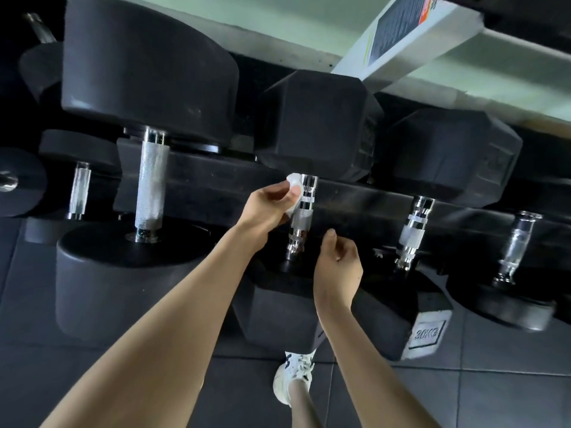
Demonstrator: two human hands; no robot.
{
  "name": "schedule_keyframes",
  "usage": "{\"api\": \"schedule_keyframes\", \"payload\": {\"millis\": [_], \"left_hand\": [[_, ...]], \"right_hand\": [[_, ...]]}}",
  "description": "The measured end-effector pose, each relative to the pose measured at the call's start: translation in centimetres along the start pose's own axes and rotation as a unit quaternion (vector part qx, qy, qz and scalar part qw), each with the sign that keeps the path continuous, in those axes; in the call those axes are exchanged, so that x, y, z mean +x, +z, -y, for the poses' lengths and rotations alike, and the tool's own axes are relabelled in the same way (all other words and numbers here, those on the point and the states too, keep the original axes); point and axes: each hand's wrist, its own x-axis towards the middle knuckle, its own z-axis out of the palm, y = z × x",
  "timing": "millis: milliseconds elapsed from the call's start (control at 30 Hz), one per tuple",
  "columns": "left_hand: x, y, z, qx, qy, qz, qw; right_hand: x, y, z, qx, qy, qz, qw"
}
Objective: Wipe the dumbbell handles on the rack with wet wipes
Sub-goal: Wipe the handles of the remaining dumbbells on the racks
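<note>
Gym flooring (494, 396) is showing below; left hand (268, 208) is pinching wet wipe (293, 183) against centre handle (301, 216), likely needing a fuller wrap; right hand (338, 261) is idling, loosely curled, empty.

The left hand (268, 208) pinches a wipe (293, 182) against the upper part of the middle handle (301, 217) (its dumbbell reads 30KG). The right hand (340, 264), loosely curled, hovers just right of that handle's lower end.
</note>
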Motion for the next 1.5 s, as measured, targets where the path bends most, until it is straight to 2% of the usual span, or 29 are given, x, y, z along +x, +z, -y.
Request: {"api": "schedule_keyframes", "payload": {"millis": [133,200,267,367,433,533,600,767,933,1033,1100,1233,1367,1500], "left_hand": [[1.1,-0.4,-0.3,0.030,-0.026,0.079,0.996],[1.1,-0.5,-0.2,0.021,-0.029,0.090,0.995],[0.6,-0.3,0.9,0.029,-0.017,0.061,0.998],[-1.2,-0.5,2.7,0.190,-0.011,-0.005,0.982],[-1.5,-1.0,2.8,0.230,-0.029,-0.001,0.973],[-1.0,-0.6,1.0,0.131,-0.071,0.014,0.989],[-0.2,0.3,-0.6,0.072,-0.049,0.002,0.996],[-0.6,0.8,0.0,0.053,-0.044,0.001,0.998],[-2.4,1.5,1.3,0.156,0.054,-0.069,0.984],[0.1,2.1,-1.1,0.076,-0.009,-0.091,0.993],[0.9,2.1,-1.3,0.114,-0.001,-0.073,0.991],[-0.3,0.9,1.0,0.186,0.071,-0.050,0.979],[-1.7,-0.2,2.5,0.257,0.014,-0.022,0.966],[-2.4,-0.5,1.9,0.338,0.012,0.020,0.941]], "right_hand": [[0.1,0.1,-0.2,-0.006,-0.001,-0.010,1.000],[0.1,0.1,-0.2,-0.014,-0.008,-0.005,1.000],[0.2,0.2,-0.2,-0.030,-0.016,-0.003,0.999],[0.1,0.3,0.0,-0.035,-0.014,-0.007,0.999],[0.0,0.4,0.0,-0.038,-0.019,-0.008,0.999],[-0.1,0.1,0.1,-0.043,-0.024,-0.004,0.999],[-0.1,0.0,0.2,-0.039,-0.019,-0.004,0.999],[-0.2,0.0,0.5,-0.052,-0.020,-0.007,0.998],[-0.2,0.1,0.5,-0.065,-0.015,-0.006,0.998],[-0.3,0.1,0.6,-0.076,-0.027,-0.014,0.997],[-0.2,0.2,0.6,-0.078,-0.031,-0.015,0.996],[0.1,0.3,0.5,-0.088,-0.030,-0.022,0.995],[-0.2,0.2,0.4,-0.089,-0.036,-0.019,0.995],[-0.4,0.2,0.6,-0.091,-0.036,-0.017,0.995]]}}
